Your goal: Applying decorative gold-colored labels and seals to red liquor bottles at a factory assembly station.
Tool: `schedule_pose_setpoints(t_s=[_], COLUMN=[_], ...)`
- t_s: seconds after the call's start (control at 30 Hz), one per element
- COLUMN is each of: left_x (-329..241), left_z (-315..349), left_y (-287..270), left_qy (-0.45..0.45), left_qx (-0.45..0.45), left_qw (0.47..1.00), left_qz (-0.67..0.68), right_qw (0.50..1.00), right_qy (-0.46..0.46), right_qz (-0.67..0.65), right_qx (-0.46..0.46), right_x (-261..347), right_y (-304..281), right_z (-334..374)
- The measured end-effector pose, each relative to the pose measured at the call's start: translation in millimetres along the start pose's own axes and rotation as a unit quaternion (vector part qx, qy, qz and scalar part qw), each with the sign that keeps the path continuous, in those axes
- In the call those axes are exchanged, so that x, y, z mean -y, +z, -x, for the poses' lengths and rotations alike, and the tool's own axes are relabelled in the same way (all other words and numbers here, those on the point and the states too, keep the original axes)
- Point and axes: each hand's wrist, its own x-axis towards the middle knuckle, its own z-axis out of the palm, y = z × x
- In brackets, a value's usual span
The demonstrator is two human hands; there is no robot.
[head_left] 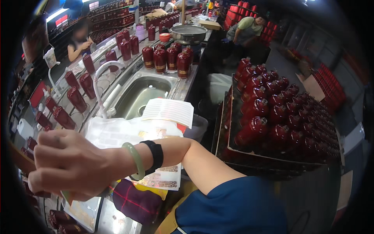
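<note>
My right arm, in a blue sleeve, stretches across to the left, with a pale green bangle (135, 160) and a black wristband (154, 154) on it. At its end my right hand (72, 165) is closed with curled fingers. What it may hold is hidden under the palm, where only a bit of green edge shows. Just below the wrist lies a dark purple-red rounded thing (136, 202), crossed by thin bright red lines. White printed sheets (124, 134) are spread beyond the forearm, and a stack of lined label sheets (167, 112) overlaps the sink's near edge. My left hand is not visible.
A steel sink (150, 91) with a curved white faucet (97, 84) lies ahead. Dark red bottles (160, 60) stand behind it, and more bottles (76, 99) line the left side. A crate of bottles (249, 152) fills the right. One person (80, 43) sits across; another (249, 31) bends farther back.
</note>
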Motion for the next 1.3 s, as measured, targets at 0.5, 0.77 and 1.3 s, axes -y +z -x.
schedule_pose_setpoints(t_s=[0.5, 0.77, 1.3], left_x=[-57, -42, -136], left_z=[32, 2, 27], left_y=[57, -52, -157], left_qy=[-0.007, -0.059, -0.217], left_qx=[0.163, -0.078, -0.104], left_qw=[0.975, 0.993, 0.97], left_qz=[0.147, -0.059, -0.002], right_qw=[0.986, 0.955, 0.523], right_qy=[0.132, 0.25, 0.541], right_qz=[-0.047, -0.139, -0.536], right_qx=[0.094, 0.085, 0.382], right_x=[35, 57, 101], right_y=[-33, -34, -33], right_z=[56, 71, 117])
